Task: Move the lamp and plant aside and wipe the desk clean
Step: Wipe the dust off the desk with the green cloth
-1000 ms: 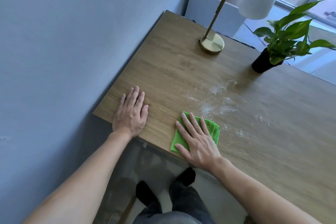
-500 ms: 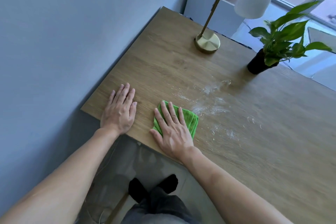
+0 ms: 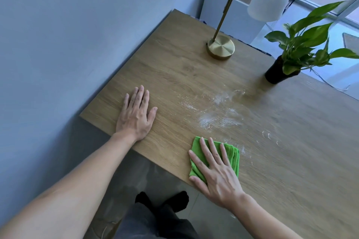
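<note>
My right hand [image 3: 215, 170] lies flat, fingers spread, pressing a folded green cloth [image 3: 234, 154] onto the wooden desk [image 3: 291, 170] near its front edge. My left hand [image 3: 136, 116] rests palm down on the desk's near left corner and holds nothing. White powdery smears [image 3: 213, 118] spread over the middle of the desk, just beyond the cloth. A brass lamp [image 3: 220, 46] with a white shade stands at the far edge. A green plant in a black pot [image 3: 274, 73] stands to its right.
A blue-grey wall [image 3: 68, 44] runs along the desk's left side. A white cabinet [image 3: 233, 11] stands behind the lamp, with a window beyond the plant. My legs and dark socks [image 3: 161, 202] show on the floor below the front edge.
My right hand slid the cloth left toward my left hand, then back right along the front edge. My left hand has stayed flat on the corner.
</note>
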